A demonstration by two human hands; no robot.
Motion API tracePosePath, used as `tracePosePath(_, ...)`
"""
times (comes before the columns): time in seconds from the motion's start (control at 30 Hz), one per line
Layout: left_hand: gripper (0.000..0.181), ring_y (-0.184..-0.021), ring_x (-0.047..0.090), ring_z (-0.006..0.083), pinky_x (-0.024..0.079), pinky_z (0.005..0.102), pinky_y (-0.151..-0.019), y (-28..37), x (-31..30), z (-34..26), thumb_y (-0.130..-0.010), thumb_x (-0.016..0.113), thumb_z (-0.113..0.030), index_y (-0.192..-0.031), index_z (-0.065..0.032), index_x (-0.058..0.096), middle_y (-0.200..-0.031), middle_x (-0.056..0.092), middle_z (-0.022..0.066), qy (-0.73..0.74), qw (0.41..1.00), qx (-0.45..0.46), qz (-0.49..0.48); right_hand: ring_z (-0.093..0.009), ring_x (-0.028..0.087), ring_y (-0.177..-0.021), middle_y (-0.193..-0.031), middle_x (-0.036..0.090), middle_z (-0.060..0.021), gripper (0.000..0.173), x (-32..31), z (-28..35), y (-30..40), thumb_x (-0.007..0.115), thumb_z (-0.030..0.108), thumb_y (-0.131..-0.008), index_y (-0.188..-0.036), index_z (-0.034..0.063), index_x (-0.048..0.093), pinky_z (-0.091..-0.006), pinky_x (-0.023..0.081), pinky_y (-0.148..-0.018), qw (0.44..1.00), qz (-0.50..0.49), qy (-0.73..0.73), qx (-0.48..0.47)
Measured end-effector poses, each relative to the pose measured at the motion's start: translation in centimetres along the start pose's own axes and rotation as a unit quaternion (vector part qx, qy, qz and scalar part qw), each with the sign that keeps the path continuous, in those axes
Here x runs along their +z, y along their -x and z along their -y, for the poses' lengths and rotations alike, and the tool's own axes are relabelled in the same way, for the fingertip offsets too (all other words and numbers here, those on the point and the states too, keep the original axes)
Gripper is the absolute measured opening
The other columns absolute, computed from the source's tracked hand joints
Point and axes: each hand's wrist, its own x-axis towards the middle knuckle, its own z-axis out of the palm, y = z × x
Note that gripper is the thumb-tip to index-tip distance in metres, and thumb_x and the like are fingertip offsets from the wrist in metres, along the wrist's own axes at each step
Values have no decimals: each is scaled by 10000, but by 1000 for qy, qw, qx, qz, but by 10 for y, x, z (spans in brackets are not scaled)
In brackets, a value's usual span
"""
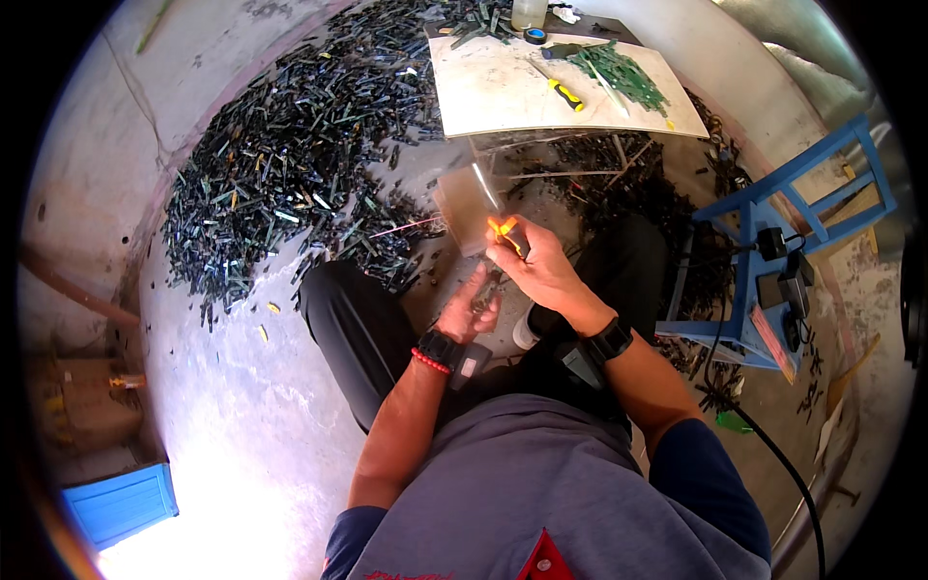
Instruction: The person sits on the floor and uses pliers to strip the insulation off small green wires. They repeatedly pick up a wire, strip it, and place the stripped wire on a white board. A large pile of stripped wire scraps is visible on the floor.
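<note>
My right hand point(540, 264) grips a screwdriver point(511, 235) by its orange and black handle. Its bright metal shaft points away from me, over a brown flat board point(464, 210) low in front. Just below and to the left, my left hand point(467, 308) is curled with the thumb up. A small dark part point(489, 288) shows between its thumb and fingers, too blurred to name more exactly. Both hands are close together between my knees.
A heap of dark strips point(304, 138) covers the floor ahead left. A white-topped table point(500, 94) carries a yellow-black screwdriver point(565, 94), green strips point(627, 76) and blue tape point(535, 35). At right, a blue chair point(750, 319) holds black power adapters point(794, 286); a black cable point(779, 457) trails nearby.
</note>
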Motion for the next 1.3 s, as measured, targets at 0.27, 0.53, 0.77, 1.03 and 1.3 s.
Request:
tracePosePath(0.27,648,-399,283,117,224,242,-394,-3,2,0,-921,307,-632,-669,-65,491,-517,371,18,-24,999,-6,26,-142,529,-745,-834,589,-66,249,-9,-27,-18,612,138,-852,-1050,-2,552,-289,444,-695,997,56,52,2)
tracePosePath(0.53,630,-444,326,88,238,228,-414,2,7,-1,-898,355,-656,-669,-91,515,-536,397,-13,-98,992,28,-78,-54,478,-735,-782,493,41,155,-4,-48,-26,625,145,-856,-905,51,512,-225,427,-615,993,46,-5,113)
tracePosePath(0.77,682,-395,275,100,187,234,-373,-5,0,-1,-872,319,-711,-635,-87,458,-516,361,2,-73,962,93,-244,-53,482,-649,-746,511,24,315,13,-39,24,726,199,-775,-933,35,509,-230,434,-592,982,-177,43,56)
tracePosePath(1.03,694,-504,480,131,358,268,-440,-6,2,6,-877,297,-710,-732,-88,569,-619,524,22,-200,934,109,-277,-261,598,-806,-881,618,-121,347,49,-33,66,716,156,-737,-1027,15,586,-346,485,-707,971,-130,202,-12)
tracePosePath(1.3,663,-555,511,141,395,289,-472,-5,-2,17,-884,314,-698,-771,-97,568,-651,541,24,-166,947,85,-263,-337,570,-847,-911,622,-137,296,44,-27,64,681,109,-735,-1008,29,602,-404,470,-725,958,-86,261,-80)
